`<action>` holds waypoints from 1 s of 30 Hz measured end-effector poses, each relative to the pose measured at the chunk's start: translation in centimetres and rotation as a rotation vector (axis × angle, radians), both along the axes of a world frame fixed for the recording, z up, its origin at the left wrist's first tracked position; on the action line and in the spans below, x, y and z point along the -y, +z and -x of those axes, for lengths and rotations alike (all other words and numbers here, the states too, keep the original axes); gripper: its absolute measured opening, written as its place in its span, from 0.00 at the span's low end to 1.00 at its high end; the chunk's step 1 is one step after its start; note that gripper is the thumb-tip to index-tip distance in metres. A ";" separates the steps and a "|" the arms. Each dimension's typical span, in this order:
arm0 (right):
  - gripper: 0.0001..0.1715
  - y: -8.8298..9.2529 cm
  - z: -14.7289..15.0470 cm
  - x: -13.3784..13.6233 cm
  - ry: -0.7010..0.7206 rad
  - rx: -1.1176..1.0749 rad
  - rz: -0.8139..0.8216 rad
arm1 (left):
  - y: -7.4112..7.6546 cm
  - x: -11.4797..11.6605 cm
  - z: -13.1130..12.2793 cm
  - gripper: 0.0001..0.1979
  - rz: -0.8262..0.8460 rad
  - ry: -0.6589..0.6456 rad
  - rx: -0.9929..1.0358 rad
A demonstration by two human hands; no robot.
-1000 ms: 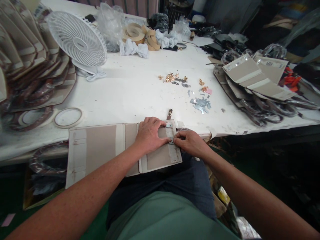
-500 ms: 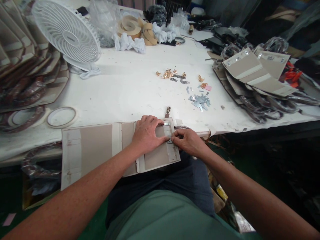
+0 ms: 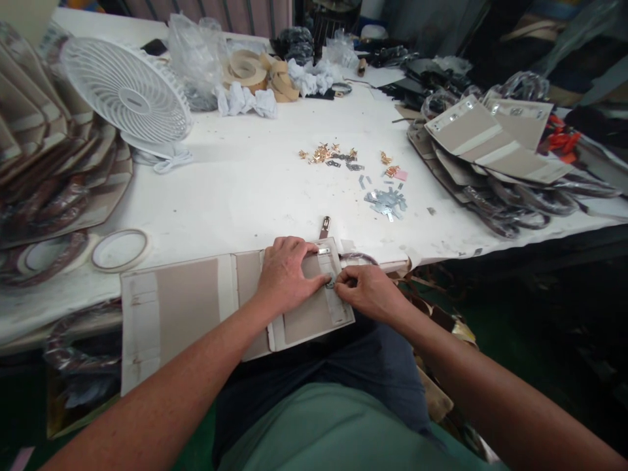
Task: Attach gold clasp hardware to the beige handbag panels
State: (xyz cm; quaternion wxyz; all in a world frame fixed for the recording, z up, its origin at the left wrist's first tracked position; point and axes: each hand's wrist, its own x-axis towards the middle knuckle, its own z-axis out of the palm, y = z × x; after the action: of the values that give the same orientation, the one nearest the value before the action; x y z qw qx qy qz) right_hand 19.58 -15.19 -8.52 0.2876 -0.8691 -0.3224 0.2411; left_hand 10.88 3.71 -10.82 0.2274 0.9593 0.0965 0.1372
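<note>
A long beige folded bag panel point(image 3: 189, 297) lies over the table's front edge and my lap, its right end under my hands. My left hand point(image 3: 287, 268) rests on that end with fingers and thumb spread. Its index finger is by a small metal plate point(image 3: 324, 250), its thumb by a dark metal fitting point(image 3: 330, 284) on the pale strip. From the right, my right hand point(image 3: 367, 288) pinches at this fitting; what its fingertips hold is too small to make out. A brown strap with a metal clasp point(image 3: 325, 226) sticks out past the panel's far edge.
Gold-coloured fasteners point(image 3: 321, 154) and flat metal plates point(image 3: 387, 201) lie in heaps farther back. Stacked panels point(image 3: 495, 140) with wrapped handles stand right, more point(image 3: 29, 131) left. A white fan point(image 3: 130, 91) and a tape roll point(image 3: 119, 250) are on the left.
The view has tilted up slightly, so the things on the table sit a little differently. My right fingertips have shifted slightly at the fitting; my left hand stays on the panel.
</note>
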 end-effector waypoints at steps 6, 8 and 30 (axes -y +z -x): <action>0.09 -0.6 0.5 -0.1 -0.042 0.017 -0.008 | -0.3 0.0 0.0 0.26 -0.017 -0.005 0.006; 0.09 -0.6 0.6 0.0 -0.057 -0.031 -0.026 | -0.2 0.0 0.0 0.26 -0.017 -0.009 0.009; 0.12 -1.2 2.1 -0.4 -0.223 -0.095 -0.105 | -0.1 0.0 0.1 0.26 -0.001 -0.016 0.012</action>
State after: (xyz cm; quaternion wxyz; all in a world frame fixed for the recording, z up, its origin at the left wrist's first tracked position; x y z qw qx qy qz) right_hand 17.49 -14.83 -9.69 0.3724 -0.8709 -0.2222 0.2312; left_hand 10.76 3.72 -10.94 0.2288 0.9592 0.0874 0.1412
